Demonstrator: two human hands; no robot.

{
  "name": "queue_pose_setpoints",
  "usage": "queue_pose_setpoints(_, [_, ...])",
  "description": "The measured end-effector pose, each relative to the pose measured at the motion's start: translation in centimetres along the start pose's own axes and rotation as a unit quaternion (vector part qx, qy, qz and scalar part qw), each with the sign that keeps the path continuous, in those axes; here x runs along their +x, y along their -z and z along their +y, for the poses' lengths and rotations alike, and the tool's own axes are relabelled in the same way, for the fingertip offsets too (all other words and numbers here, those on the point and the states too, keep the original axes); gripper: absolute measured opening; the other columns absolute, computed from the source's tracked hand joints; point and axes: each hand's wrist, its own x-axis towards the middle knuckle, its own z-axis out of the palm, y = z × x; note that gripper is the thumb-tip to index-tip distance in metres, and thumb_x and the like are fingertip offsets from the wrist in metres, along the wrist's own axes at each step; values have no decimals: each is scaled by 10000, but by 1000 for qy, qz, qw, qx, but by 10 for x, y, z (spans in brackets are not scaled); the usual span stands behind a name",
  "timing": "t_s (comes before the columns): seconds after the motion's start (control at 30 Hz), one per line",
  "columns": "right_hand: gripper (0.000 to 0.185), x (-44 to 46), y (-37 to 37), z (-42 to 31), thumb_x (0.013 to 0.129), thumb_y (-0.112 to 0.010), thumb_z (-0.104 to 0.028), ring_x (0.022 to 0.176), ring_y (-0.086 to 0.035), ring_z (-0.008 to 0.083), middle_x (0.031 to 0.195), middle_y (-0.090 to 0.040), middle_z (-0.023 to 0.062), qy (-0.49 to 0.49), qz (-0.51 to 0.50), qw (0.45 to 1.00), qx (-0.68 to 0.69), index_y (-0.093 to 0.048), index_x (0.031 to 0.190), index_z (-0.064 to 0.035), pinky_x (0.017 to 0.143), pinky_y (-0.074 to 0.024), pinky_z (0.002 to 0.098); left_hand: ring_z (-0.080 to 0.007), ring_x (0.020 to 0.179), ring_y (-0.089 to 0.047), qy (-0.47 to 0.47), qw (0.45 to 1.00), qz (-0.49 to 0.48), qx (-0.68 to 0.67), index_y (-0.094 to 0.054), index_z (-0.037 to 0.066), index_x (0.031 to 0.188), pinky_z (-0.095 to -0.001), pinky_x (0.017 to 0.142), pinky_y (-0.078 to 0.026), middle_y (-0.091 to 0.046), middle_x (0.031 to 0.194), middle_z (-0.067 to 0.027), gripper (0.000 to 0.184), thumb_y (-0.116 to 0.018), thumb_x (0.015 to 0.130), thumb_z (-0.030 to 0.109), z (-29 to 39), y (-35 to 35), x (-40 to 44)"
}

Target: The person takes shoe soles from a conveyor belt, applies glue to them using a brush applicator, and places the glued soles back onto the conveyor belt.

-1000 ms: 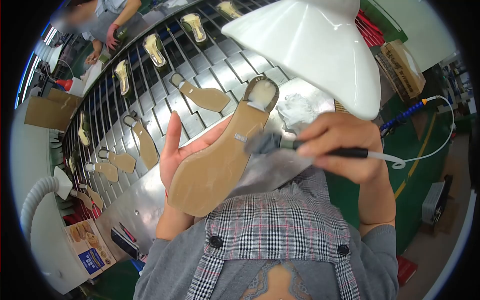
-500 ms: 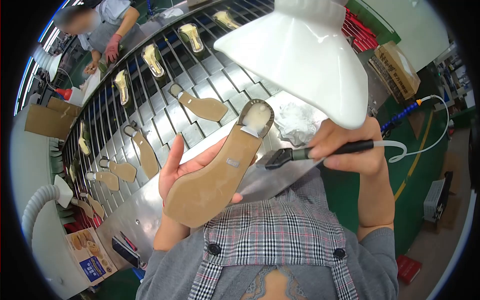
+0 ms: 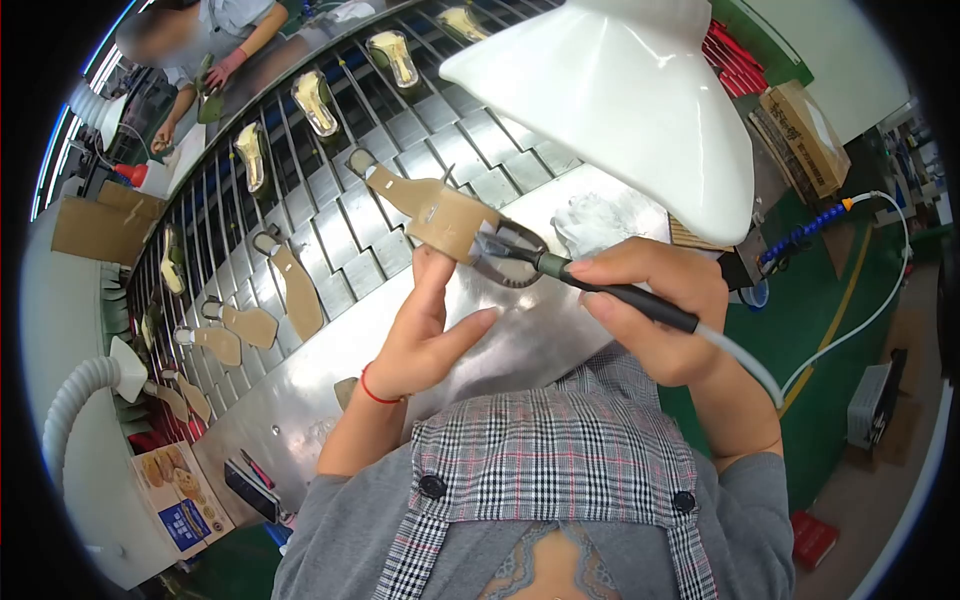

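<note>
In the head view, my left hand (image 3: 425,335) supports a tan shoe sole (image 3: 450,222) from below. Its thumb sticks out and its other fingers are partly hidden under the sole. The sole is tilted, with its dark-rimmed heel end (image 3: 522,268) toward my right hand. My right hand (image 3: 665,300) grips a brush (image 3: 645,300) with a black handle, fed by a clear tube (image 3: 740,360). The bristles touch or lie just over the sole near its heel; I cannot tell which. Another tan sole (image 3: 400,190) lies behind on the conveyor.
The slatted metal conveyor (image 3: 370,245) carries several tan soles and clear-edged, cream-topped pieces. A white lamp shade (image 3: 620,110) hangs close above my right hand. Crumpled white paper or cloth (image 3: 600,225) lies beneath it. Across the conveyor, a co-worker's gloved hand (image 3: 225,70) holds a green piece.
The sole has tipped and moved up and away from me, its face turned from view. The brush has moved left onto or over its heel area. The co-worker's hands have shifted.
</note>
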Motion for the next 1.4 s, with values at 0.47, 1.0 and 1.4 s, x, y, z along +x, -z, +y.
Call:
queue_pose_setpoints(0.47, [215,-11,-16,-21,738,-678,32,774,-694,260,849,-703,165,-14,-127,984,123,-693,952,29,709,-534,314,-295,928,-479,4,983,88,162,-556,39,1104,-399,878,-353,-582,1017,-111,410,-756,746,62,-10,-19,-4])
queue_pose_setpoints(1.0, [242,-2,-7,-23,692,-744,28,728,-666,244,888,-687,124,46,-161,981,101,-721,928,-19,626,-513,303,-241,893,-533,64,993,84,58,-617,63,1046,-345,793,-432,-637,944,-68,338,-795,761,101,7,-1,-12])
queue_pose_setpoints(1.4, [258,6,8,-29,648,-749,-17,687,-662,228,880,-692,179,74,-178,977,91,-743,906,-27,580,-487,295,-217,910,-599,52,996,-5,65,-622,50,1097,-305,800,-470,-636,1008,-84,401,-801,739,70,27,17,-23])
